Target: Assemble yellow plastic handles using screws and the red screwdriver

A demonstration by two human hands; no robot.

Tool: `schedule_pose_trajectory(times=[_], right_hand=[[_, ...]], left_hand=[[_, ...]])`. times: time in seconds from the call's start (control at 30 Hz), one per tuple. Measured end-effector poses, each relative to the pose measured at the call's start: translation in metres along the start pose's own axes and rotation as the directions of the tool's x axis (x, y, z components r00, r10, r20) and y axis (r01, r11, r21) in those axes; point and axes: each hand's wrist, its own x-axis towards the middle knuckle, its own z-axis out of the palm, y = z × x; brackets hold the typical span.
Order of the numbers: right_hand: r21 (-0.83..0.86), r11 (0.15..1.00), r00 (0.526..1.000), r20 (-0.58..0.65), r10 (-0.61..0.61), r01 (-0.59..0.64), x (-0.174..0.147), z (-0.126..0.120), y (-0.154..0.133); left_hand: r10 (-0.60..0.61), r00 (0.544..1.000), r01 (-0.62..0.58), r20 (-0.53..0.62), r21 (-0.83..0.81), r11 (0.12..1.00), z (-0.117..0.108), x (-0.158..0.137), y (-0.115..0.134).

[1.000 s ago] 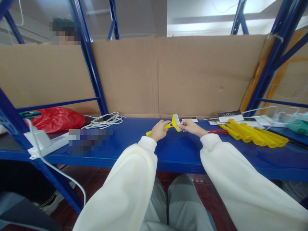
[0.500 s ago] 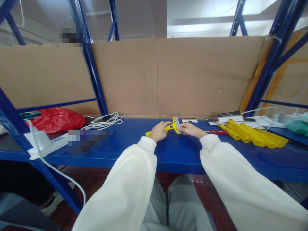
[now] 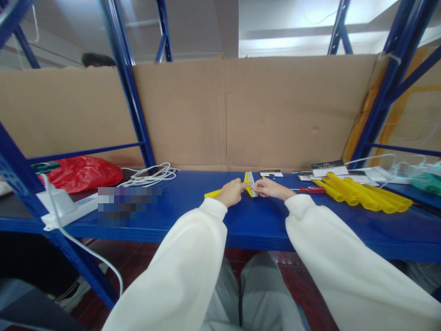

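Observation:
A yellow scraper (image 3: 212, 194) lies across the middle of the blue shelf, its handle to the left and its broad head to the right. My left hand (image 3: 230, 193) wraps around the handle, with the index finger stretched onto the head. Along the head's right side runs a pale grey blade (image 3: 251, 178). My right hand (image 3: 270, 189) pinches at this blade with thumb and fingertips; whether a small part is also between them is hidden. Just behind my right hand shows a small yellow bit.
Right of my hand lies a red-handled screwdriver (image 3: 312, 190), then several yellow tubes (image 3: 361, 193) and black-and-white cards (image 3: 330, 168). Leftward are a coiled white cable (image 3: 155, 174), a red plastic bag (image 3: 86, 174) and a white power strip (image 3: 74, 209). Cardboard (image 3: 275, 115) closes the back.
My left hand has shifted slightly right, its index finger now reaching onto the scraper's head. The head has turned a little, and my right fingers have moved slightly left along the blade.

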Motion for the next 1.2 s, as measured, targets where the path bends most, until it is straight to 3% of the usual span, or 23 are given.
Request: schedule_pose_trajectory(times=[0.1,0.2,0.37,0.53,0.67,1.03,1.1,1.2], right_hand=[[0.049,0.998,0.999,-0.025,0.032,-0.031,-0.002,-0.001,-0.004],[0.089,0.995,0.989,-0.139,0.058,-0.046,-0.001,0.0,-0.007],[0.194,0.981,0.96,-0.276,0.038,0.017,0.001,-0.001,-0.008],[0.367,0.929,0.962,-0.265,0.068,0.036,0.0,-0.004,-0.006],[0.395,0.918,0.958,-0.27,0.098,0.017,-0.001,-0.006,-0.007],[0.191,0.982,0.949,-0.311,0.052,0.009,0.002,-0.003,-0.005],[0.148,0.988,0.919,-0.383,0.09,-0.035,0.005,-0.007,-0.003],[-0.053,0.989,0.83,-0.551,0.086,-0.137,0.005,-0.019,0.005]], left_hand=[[-0.005,1.0,0.005,-0.024,-0.012,1.0,0.0,0.0,0.0],[0.019,1.0,-0.019,-0.014,0.002,1.0,-0.003,-0.001,0.005],[0.11,0.993,-0.111,0.031,0.053,0.992,-0.011,-0.003,0.016],[0.131,0.991,-0.131,0.006,0.053,0.99,-0.011,-0.003,0.02],[0.141,0.99,-0.141,-0.02,0.024,0.99,-0.01,-0.004,0.019],[0.089,0.996,-0.089,0.0,0.042,0.995,-0.014,-0.006,0.02],[0.061,0.998,-0.062,0.004,0.056,0.997,-0.013,-0.005,0.019],[0.039,0.999,-0.038,-0.01,0.054,0.998,-0.011,-0.005,0.018]])
